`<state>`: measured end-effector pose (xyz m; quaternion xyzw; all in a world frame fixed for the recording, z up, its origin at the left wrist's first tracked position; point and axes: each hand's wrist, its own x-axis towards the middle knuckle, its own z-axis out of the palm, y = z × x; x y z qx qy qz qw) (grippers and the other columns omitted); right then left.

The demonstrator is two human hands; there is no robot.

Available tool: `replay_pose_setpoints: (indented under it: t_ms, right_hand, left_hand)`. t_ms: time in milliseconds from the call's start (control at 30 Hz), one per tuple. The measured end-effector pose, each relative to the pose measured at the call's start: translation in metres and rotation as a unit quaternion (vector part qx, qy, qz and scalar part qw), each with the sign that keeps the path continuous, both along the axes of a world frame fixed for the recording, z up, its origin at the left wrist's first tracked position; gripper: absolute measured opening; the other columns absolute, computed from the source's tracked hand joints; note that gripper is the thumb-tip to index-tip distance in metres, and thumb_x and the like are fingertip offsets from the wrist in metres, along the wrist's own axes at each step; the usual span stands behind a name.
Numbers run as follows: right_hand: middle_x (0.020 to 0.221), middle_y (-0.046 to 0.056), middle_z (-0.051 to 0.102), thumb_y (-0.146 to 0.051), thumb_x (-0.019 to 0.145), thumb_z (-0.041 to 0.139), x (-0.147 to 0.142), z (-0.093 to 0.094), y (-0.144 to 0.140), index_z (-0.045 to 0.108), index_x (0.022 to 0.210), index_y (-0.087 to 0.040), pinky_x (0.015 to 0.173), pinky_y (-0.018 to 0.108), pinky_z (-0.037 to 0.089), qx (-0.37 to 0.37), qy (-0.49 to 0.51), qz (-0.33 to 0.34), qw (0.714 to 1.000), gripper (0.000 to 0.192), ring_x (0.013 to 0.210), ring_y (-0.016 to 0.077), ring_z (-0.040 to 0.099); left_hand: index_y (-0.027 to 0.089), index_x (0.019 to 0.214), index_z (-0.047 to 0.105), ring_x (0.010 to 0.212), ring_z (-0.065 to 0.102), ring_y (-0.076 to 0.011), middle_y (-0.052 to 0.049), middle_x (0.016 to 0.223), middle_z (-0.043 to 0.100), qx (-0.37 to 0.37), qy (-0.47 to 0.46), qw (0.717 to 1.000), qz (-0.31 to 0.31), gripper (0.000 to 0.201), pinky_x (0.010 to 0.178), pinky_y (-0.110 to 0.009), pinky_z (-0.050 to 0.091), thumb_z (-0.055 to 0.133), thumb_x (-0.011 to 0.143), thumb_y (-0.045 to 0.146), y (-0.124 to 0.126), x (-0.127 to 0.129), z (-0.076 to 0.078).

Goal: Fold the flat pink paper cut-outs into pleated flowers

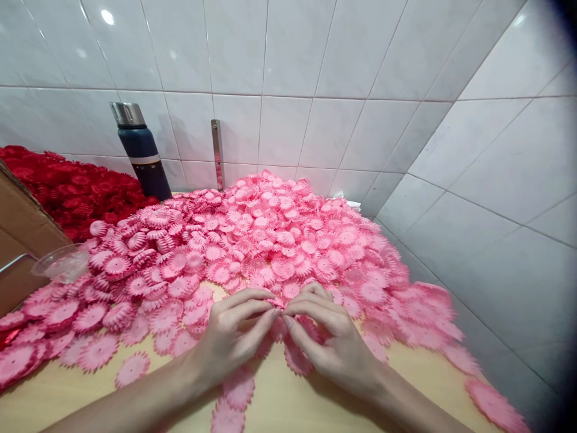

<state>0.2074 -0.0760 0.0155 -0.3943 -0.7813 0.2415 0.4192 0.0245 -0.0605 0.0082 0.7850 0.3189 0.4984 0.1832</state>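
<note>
My left hand and my right hand meet over the near edge of a big heap of pink petal discs. Between their fingertips they pinch one small pink petal disc, mostly covered by the fingers. Both hands are closed, thumbs pressed toward the forefingers. Below the right fingers lies a darker pink disc on the table. Nearer to me, overlapping flat discs lie under the left wrist. Many discs in the heap have curled, fringed edges, while others are flat.
A dark blue bottle with a steel cap stands at the back left, before a red petal pile. A cardboard box and clear plastic lid are at left. A metal strip leans against the tiled wall. The table is pale wood.
</note>
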Motion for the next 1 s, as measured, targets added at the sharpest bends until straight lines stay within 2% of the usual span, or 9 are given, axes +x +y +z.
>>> replay_pose_setpoints:
  t_ms: [133, 333, 467, 567, 733, 867, 933, 1000]
  right_hand:
    - [0.076, 0.003, 0.066, -0.007, 0.084, 0.053, -0.001, 0.0, -0.001, 0.062, 0.083, -0.019, 0.071, 0.038, 0.039, 0.031, -0.01, -0.002, 0.999, 0.015, 0.077, 0.019, 0.048]
    - [0.075, 0.002, 0.064, -0.005, 0.08, 0.054, 0.001, -0.002, 0.0, 0.061, 0.081, -0.018, 0.074, 0.04, 0.038, 0.076, -0.025, -0.007, 0.997, 0.015, 0.076, 0.0187, 0.048]
    - [0.072, 0.002, 0.063, -0.005, 0.079, 0.053, 0.005, -0.003, 0.003, 0.061, 0.079, -0.018, 0.071, 0.039, 0.038, 0.076, -0.016, -0.022, 0.997, 0.015, 0.075, 0.0197, 0.049]
    - [0.069, 0.003, 0.062, -0.007, 0.077, 0.053, 0.008, -0.002, 0.007, 0.061, 0.076, -0.019, 0.069, 0.038, 0.039, 0.052, -0.012, -0.038, 0.998, 0.015, 0.075, 0.0208, 0.05]
    - [0.071, 0.003, 0.063, -0.011, 0.08, 0.053, 0.011, 0.001, 0.009, 0.06, 0.075, -0.02, 0.069, 0.037, 0.038, 0.017, -0.034, -0.051, 0.998, 0.012, 0.076, 0.0214, 0.05]
    - [0.076, 0.004, 0.066, -0.028, 0.084, 0.058, 0.008, 0.002, 0.004, 0.062, 0.078, -0.02, 0.073, 0.041, 0.035, 0.004, -0.064, -0.051, 0.997, 0.01, 0.081, 0.0236, 0.05]
    - [0.073, 0.004, 0.066, -0.035, 0.082, 0.063, 0.006, 0.002, 0.002, 0.062, 0.075, -0.021, 0.073, 0.042, 0.035, -0.003, -0.066, -0.058, 0.996, 0.016, 0.08, 0.0241, 0.049]
    - [0.066, 0.002, 0.064, -0.034, 0.081, 0.065, 0.003, 0.001, 0.001, 0.061, 0.071, -0.021, 0.074, 0.042, 0.035, -0.008, -0.061, -0.065, 0.996, 0.017, 0.077, 0.0229, 0.048]
  left_hand:
    - [0.011, 0.087, 0.072, 0.083, 0.07, -0.0155, -0.01, 0.089, 0.073, -0.026, -0.009, 1.0, 0.001, 0.013, 0.075, -0.022, 0.058, 0.062, 0.08, 0.005, -0.001, 0.002, 0.002]
    - [0.013, 0.073, 0.07, 0.069, 0.068, -0.0147, -0.007, 0.078, 0.071, -0.17, -0.098, 0.98, 0.042, 0.011, 0.056, -0.02, 0.057, 0.063, 0.082, 0.014, -0.002, 0.004, 0.006]
    - [0.015, 0.074, 0.07, 0.072, 0.067, -0.0154, -0.006, 0.082, 0.07, -0.215, -0.136, 0.966, 0.048, 0.012, 0.056, -0.021, 0.057, 0.063, 0.083, 0.019, -0.001, 0.003, 0.003]
    - [0.016, 0.074, 0.071, 0.071, 0.067, -0.0154, -0.005, 0.08, 0.071, -0.192, -0.142, 0.97, 0.047, 0.01, 0.056, -0.021, 0.057, 0.065, 0.082, 0.017, 0.0, 0.002, 0.004]
    - [0.014, 0.073, 0.073, 0.072, 0.068, -0.015, -0.007, 0.079, 0.072, -0.083, -0.088, 0.992, 0.036, 0.007, 0.062, -0.02, 0.057, 0.07, 0.075, 0.009, 0.002, 0.0, 0.006]
    - [0.013, 0.077, 0.073, 0.074, 0.068, -0.0143, -0.008, 0.082, 0.071, -0.041, -0.058, 0.997, 0.018, 0.008, 0.066, -0.02, 0.057, 0.069, 0.076, 0.006, 0.001, -0.001, 0.003]
    - [0.012, 0.079, 0.073, 0.076, 0.068, -0.0143, -0.008, 0.083, 0.071, -0.024, -0.05, 0.998, 0.003, 0.009, 0.068, -0.02, 0.057, 0.068, 0.076, 0.005, 0.001, -0.001, 0.002]
    - [0.012, 0.082, 0.072, 0.078, 0.068, -0.0147, -0.008, 0.085, 0.071, -0.008, -0.048, 0.999, -0.014, 0.011, 0.07, -0.021, 0.058, 0.067, 0.077, 0.003, 0.0, -0.001, 0.002]
